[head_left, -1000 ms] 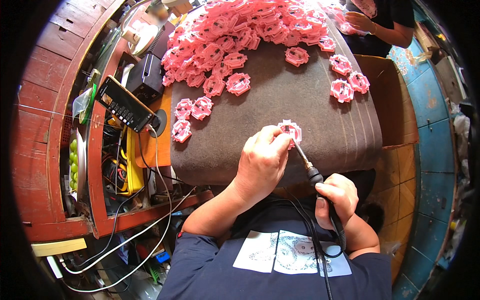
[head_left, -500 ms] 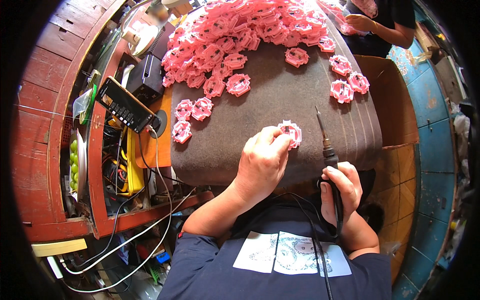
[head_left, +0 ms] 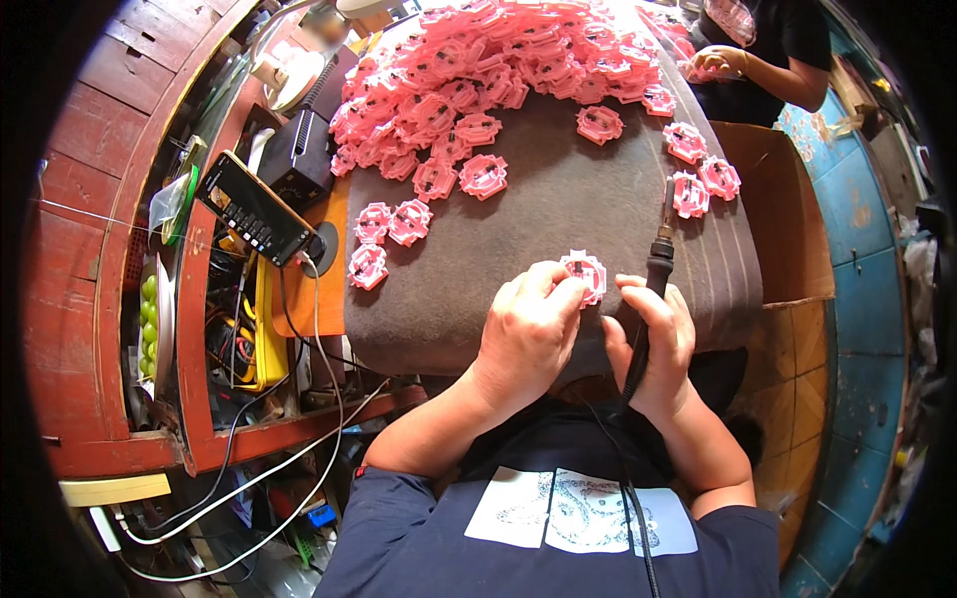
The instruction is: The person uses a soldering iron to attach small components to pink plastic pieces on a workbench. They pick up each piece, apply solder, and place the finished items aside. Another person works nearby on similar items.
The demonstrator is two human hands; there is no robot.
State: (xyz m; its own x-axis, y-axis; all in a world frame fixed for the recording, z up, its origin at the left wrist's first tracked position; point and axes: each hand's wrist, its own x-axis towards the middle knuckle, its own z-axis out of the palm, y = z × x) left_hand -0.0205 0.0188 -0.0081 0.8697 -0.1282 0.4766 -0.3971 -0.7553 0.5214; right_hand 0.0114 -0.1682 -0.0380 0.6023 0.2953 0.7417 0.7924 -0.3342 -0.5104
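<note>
My left hand (head_left: 523, 329) pinches a pink plastic part (head_left: 586, 279) with small dark pieces in its middle, at the near side of the brown work surface (head_left: 528, 219). A soldering iron (head_left: 659, 265) rests in my right hand (head_left: 672, 344), its black handle running between the fingers and its tip pointing away from me. The right thumb and forefinger are spread near the right side of the pink part, apart from it. Dark cable trails from the iron's handle down over my shirt.
A large heap of pink parts (head_left: 478, 60) fills the far side, with several loose ones on both sides. At the left stand a phone (head_left: 254, 207) and a black box (head_left: 297, 159). Another person's hand (head_left: 720, 62) is at the far right, beyond a cardboard box (head_left: 778, 209).
My right hand has moved up and left toward the pink part, its fingers spreading. The iron's tip has swung away and to the right. My left hand still pinches the part.
</note>
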